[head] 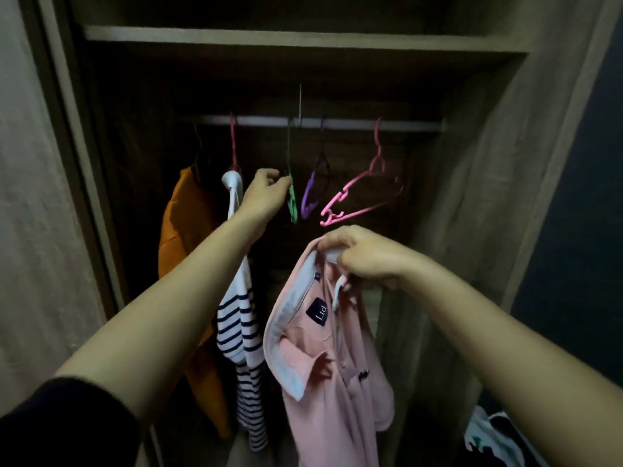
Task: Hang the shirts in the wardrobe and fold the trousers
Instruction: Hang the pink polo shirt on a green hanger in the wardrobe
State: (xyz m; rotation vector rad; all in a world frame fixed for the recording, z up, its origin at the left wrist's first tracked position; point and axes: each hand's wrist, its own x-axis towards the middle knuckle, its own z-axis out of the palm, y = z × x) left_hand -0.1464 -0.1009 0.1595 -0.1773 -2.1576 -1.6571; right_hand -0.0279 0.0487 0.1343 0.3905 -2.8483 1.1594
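Observation:
I stand before an open wardrobe with a white rail [354, 123]. My right hand [364, 256] pinches the white collar of a pink polo shirt [323, 362], which hangs down from it in front of the wardrobe. My left hand [266, 193] reaches up and grips the green hanger [292, 200] that hangs on the rail. An orange shirt [183, 230] and a white shirt with dark stripes [242, 335] hang at the left on their own hangers.
A purple hanger [312, 193] and a pink hanger [362, 193] hang bare on the rail to the right. A shelf [303, 38] runs above. More clothes [499, 439] lie at the bottom right. The wardrobe's side walls stand close at left and right.

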